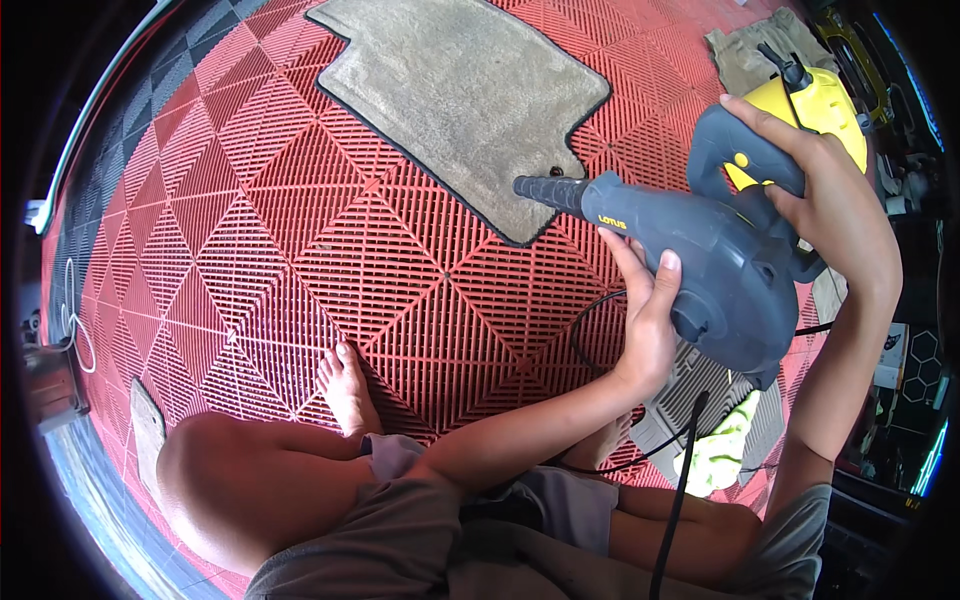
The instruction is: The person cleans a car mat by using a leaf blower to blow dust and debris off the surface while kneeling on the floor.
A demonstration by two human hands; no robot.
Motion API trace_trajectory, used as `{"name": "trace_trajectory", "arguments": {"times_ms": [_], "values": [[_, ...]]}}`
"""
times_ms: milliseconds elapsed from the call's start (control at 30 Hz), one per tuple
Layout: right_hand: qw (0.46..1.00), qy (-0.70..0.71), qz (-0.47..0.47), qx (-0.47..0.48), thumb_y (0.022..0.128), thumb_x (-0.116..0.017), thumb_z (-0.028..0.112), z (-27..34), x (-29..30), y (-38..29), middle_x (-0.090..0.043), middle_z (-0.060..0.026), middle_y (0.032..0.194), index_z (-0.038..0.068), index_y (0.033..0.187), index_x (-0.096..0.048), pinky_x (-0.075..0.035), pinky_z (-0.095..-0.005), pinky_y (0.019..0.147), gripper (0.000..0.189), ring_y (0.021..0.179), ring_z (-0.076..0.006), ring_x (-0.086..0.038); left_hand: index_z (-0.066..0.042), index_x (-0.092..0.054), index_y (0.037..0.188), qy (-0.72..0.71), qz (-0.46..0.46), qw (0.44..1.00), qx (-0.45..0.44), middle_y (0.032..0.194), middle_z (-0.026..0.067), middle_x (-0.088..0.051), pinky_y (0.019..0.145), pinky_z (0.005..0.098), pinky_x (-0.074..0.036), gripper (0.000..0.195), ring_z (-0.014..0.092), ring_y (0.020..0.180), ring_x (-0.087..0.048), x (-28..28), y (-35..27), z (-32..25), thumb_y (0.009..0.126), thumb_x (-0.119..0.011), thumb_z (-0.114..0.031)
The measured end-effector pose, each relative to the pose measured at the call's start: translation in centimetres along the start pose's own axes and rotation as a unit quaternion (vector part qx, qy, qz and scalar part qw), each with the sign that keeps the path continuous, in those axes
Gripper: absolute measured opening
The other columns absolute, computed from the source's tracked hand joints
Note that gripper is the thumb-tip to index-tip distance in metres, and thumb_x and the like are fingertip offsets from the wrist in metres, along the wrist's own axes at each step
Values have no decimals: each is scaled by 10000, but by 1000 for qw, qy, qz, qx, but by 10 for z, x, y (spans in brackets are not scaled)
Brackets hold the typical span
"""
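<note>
A dark grey Lotus electric blower (712, 247) is held up in front of me, its ribbed black nozzle (551, 193) pointing left over the near corner of a car floor mat (472, 105). My right hand (832, 180) wraps the blower's rear loop handle. With its thumb raised, my left hand (649, 300) supports the housing from beneath, near the round side cap. The beige carpet mat has a dark bound edge and lies flat on red slatted floor tiles (420, 300). From this angle, I cannot tell whether the nozzle touches the mat.
At the upper right stands a yellow machine (832, 112), beside a crumpled cloth (765, 45). A grey rubber mat (682, 390) carries a lime-green cloth (720, 446) at my right. A black cable (679, 510) runs across my lap. Another mat (146, 427) lies at left.
</note>
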State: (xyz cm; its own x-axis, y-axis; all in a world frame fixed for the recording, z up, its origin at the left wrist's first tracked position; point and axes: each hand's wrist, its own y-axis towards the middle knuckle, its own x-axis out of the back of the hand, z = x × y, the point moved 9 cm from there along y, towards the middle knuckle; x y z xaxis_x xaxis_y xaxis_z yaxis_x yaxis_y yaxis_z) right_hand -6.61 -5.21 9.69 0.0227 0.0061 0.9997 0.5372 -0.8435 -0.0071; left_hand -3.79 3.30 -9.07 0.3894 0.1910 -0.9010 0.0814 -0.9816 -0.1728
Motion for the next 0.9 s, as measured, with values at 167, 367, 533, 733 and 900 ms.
{"name": "trace_trajectory", "arguments": {"times_ms": [167,367,533,733,900], "values": [[1000,19,8,8,693,-650,-139,6,-1,1,-664,-208,1027,169,1353,-532,-510,-378,755,738,831,-350,-657,-73,274,1460,15,-33,999,-13,1560,209,43,1159,351,-85,874,262,1442,-55,0,-12,-8,1024,-451,-293],[998,44,36,-1,701,-646,-138,1,-4,-2,-658,-191,1099,166,1355,-531,-516,-373,772,730,877,-346,-659,-70,278,1457,-20,-28,999,-15,1550,242,47,1158,352,-83,880,277,1440,-59,-5,-15,-8,1022,-458,-278],[998,-1,2,-66,713,-648,-129,-12,3,-8,-656,-206,1076,165,1361,-527,-511,-376,792,722,879,-348,-657,-83,296,1450,28,25,999,18,1554,190,-10,1156,334,-128,871,264,1419,-142,-5,4,-3,1028,-442,-270],[999,7,-18,-39,705,-636,-142,-8,6,-11,-657,-218,1025,174,1354,-535,-509,-378,784,729,847,-350,-657,-83,234,1480,21,43,998,30,1569,168,-65,1145,354,-222,808,268,1416,-213,-14,1,-5,1035,-404,-303],[1000,16,6,-13,683,-637,-151,-6,3,-8,-659,-218,997,176,1356,-534,-511,-367,766,755,827,-351,-657,-87,252,1472,34,5,999,31,1573,173,-41,1145,354,-226,835,268,1421,-202,-7,-6,2,1032,-412,-337]]}}
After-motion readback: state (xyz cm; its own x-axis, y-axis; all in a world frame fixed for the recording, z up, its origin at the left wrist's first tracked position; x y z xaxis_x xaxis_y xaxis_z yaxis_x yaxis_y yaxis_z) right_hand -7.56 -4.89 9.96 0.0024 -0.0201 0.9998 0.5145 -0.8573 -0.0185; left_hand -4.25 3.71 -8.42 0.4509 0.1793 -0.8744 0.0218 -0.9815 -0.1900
